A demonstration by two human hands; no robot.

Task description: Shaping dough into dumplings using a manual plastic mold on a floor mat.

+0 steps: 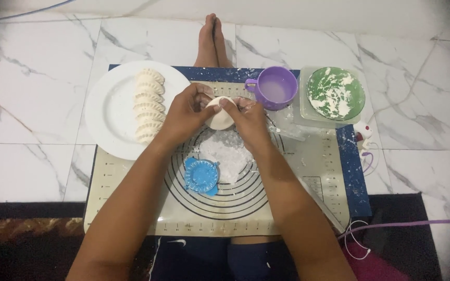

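Fingertips of both hands pinched together on a round pale disc of dough (pixel 220 115), held just above the mat, centre-far.
Left hand (pixel 186 112) gripping disc's left edge, thumb on top.
Right hand (pixel 247 117) clamped on right edge, thumb on top too.
Directly below: patch of white flour (pixel 230 153) on a beige silicone pastry mat with black concentric rings and blue border (pixel 308 171).
Near-left of flour: round blue plastic dumpling press (pixel 201 176), lying flat.
Left: white round plate (pixel 108 112) with row of crimped pale dumplings (pixel 148 104), stacked edge to edge.
Far-right of hands: purple plastic mug (pixel 276 87) holding cloudy liquid.
Further right: green round plate smeared with white flour (pixel 335 93).
Bare feet (pixel 212 44) on white marble floor (pixel 37 78), far side.
White cable (pixel 358 244) near right corner.
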